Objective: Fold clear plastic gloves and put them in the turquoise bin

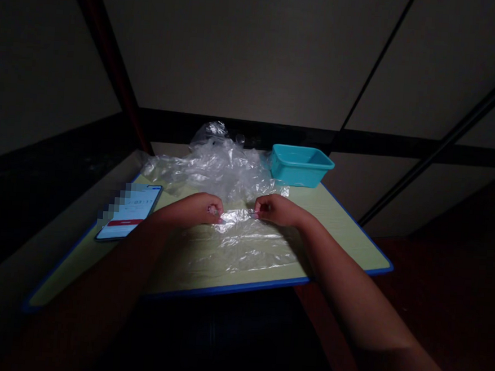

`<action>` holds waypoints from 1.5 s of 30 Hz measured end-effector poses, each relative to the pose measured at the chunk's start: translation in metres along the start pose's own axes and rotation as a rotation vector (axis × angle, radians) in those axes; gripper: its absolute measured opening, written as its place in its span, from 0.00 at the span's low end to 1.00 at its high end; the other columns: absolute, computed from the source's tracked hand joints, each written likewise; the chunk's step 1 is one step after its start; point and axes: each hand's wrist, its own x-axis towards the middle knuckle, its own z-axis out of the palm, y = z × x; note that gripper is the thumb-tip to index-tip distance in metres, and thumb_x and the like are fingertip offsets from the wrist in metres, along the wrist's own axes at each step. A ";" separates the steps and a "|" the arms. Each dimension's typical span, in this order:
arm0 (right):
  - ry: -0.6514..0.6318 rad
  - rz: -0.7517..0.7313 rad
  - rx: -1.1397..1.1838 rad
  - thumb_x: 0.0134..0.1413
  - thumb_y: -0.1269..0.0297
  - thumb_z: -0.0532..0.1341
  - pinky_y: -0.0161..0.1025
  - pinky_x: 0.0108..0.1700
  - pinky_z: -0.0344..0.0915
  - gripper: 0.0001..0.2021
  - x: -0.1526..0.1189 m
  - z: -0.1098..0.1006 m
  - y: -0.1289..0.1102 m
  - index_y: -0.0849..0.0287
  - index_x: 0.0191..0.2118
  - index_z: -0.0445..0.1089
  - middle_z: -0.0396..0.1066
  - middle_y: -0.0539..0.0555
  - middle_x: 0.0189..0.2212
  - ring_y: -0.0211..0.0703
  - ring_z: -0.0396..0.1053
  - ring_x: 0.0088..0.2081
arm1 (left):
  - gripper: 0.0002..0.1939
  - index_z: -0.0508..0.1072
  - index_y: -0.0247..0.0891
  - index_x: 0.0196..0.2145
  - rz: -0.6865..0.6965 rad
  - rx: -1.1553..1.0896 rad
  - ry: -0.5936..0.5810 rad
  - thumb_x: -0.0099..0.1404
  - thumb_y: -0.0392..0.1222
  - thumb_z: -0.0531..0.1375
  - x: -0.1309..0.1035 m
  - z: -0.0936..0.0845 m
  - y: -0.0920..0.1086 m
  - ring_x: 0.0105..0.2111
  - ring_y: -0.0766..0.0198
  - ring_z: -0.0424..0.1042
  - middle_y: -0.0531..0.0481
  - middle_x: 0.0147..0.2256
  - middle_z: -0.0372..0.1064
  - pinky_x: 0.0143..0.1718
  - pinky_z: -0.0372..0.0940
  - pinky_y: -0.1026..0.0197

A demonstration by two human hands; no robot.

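Note:
A clear plastic bag [247, 247] lies flattened on the table near its front edge, its far end between my two hands. My left hand [201, 209] pinches the bag's left side with closed fingers. On the right side of the same bag, my right hand [276, 210] is closed in a pinch as well. The plastic between them looks taut and shiny. Just beyond my hands sits a crumpled heap of clear plastic bags [227, 167].
A turquoise basket [301, 174] stands at the back right of the yellow table [341, 237], which has a blue edge. A phone with a lit screen [129, 214] lies at the left, beside my left forearm. Panelled doors rise behind the table.

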 end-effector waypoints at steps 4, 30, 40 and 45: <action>0.022 -0.021 0.002 0.49 0.69 0.61 0.33 0.31 0.56 0.03 0.001 0.000 0.002 0.61 0.27 0.68 0.68 0.48 0.23 0.36 0.63 0.27 | 0.13 0.70 0.38 0.30 0.021 -0.026 0.029 0.51 0.50 0.59 0.001 0.001 -0.003 0.30 0.63 0.66 0.54 0.26 0.66 0.30 0.57 0.63; 0.170 -0.082 0.152 0.45 0.56 0.64 0.35 0.31 0.59 0.12 -0.001 -0.012 0.002 0.61 0.26 0.69 0.69 0.50 0.23 0.38 0.64 0.27 | 0.12 0.72 0.38 0.30 0.145 -0.217 0.079 0.53 0.49 0.60 0.004 -0.003 -0.006 0.31 0.63 0.70 0.53 0.28 0.71 0.33 0.61 0.63; 0.179 0.017 0.125 0.52 0.38 0.55 0.35 0.25 0.52 0.29 -0.005 -0.015 -0.002 0.62 0.22 0.68 0.62 0.49 0.17 0.35 0.56 0.21 | 0.10 0.73 0.39 0.30 0.153 -0.185 -0.072 0.54 0.48 0.60 0.000 -0.005 -0.003 0.31 0.64 0.69 0.54 0.28 0.71 0.32 0.60 0.64; 0.196 0.045 0.118 0.52 0.34 0.53 0.35 0.26 0.55 0.33 -0.005 -0.015 -0.004 0.63 0.23 0.71 0.65 0.51 0.17 0.36 0.59 0.21 | 0.10 0.73 0.39 0.30 0.175 -0.201 -0.099 0.54 0.47 0.60 0.000 -0.006 -0.004 0.32 0.64 0.69 0.54 0.29 0.71 0.34 0.60 0.64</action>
